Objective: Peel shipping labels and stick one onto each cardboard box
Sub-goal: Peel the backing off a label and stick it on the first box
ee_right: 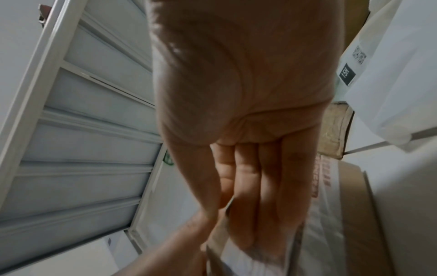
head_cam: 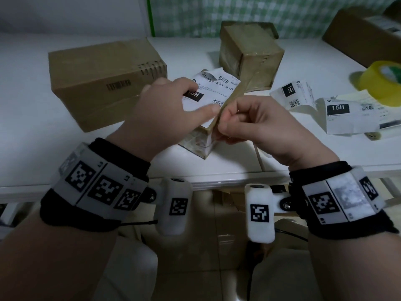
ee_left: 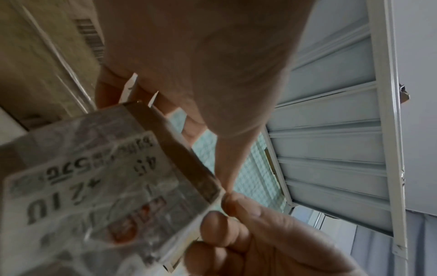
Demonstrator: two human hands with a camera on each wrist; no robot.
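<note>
White table (head_cam: 32, 109) — green-checked wall (head_cam: 238, 14)

Bare left hand (head_cam: 160, 109) and right hand (head_cam: 260, 127), forearms uncovered; black fabric cuff (head_cam: 121, 153) round each wrist; over each cuff a band of pale grey blocks (head_cam: 97, 185) printed with black-and-white square codes; under each wrist a white rounded camera pod (head_cam: 175, 205) bearing one such code, dark lens on top; thin black cable (head_cam: 138, 223) trailing from the left cuff; apparently a metal screw (head_cam: 287, 205) on the right pod's bracket.
</note>
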